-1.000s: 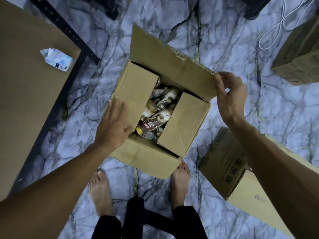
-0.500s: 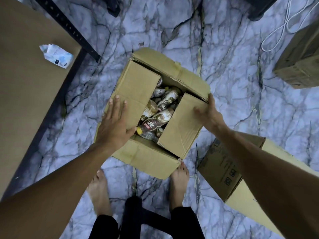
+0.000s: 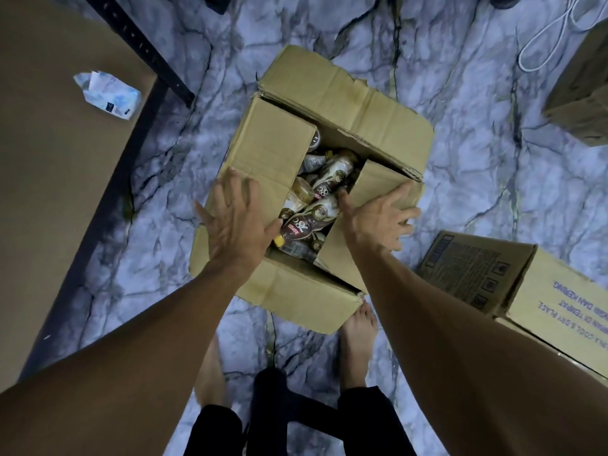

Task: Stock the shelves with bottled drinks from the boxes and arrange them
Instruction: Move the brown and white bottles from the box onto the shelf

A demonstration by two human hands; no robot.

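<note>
1. Floor (image 3: 460, 192): I read a grey marbled surface across the whole head view.
2. Shelf board (image 3: 49, 192): a brown panel fills the left side, edged by a black upright (image 3: 138, 51).
3. Open box (image 3: 296, 291): it stands on the floor in the centre, just beyond the person's bare feet (image 3: 357, 340). The far flap (image 3: 345, 100) is folded outward. The left inner flap (image 3: 269, 149) and the right inner flap (image 3: 378, 179) lie partly over the opening.
4. Second box (image 3: 526, 291): it lies on its side to the right, near the open box but apart from it. A third box (image 3: 582, 100) sits at the upper right edge.
5. Left hand (image 3: 237, 225): flat, with fingers straight and spread, it rests on the left inner flap and grasps nothing.
6. Right hand (image 3: 375, 218): fingers are spread over the right inner flap, the thumb reaches towards the opening, and nothing is grasped.
7. Bottles (image 3: 309, 222): I see them inside the open box, between the two hands, heaped on their sides. The nearest labelled one runs diagonally from near left to far right, and its yellow cap points near left, just beside the left thumb.
8. Crumpled packet (image 3: 108, 93): it lies on the shelf board.
9. White cord (image 3: 552, 37): it is looped on the floor at the upper right.
</note>
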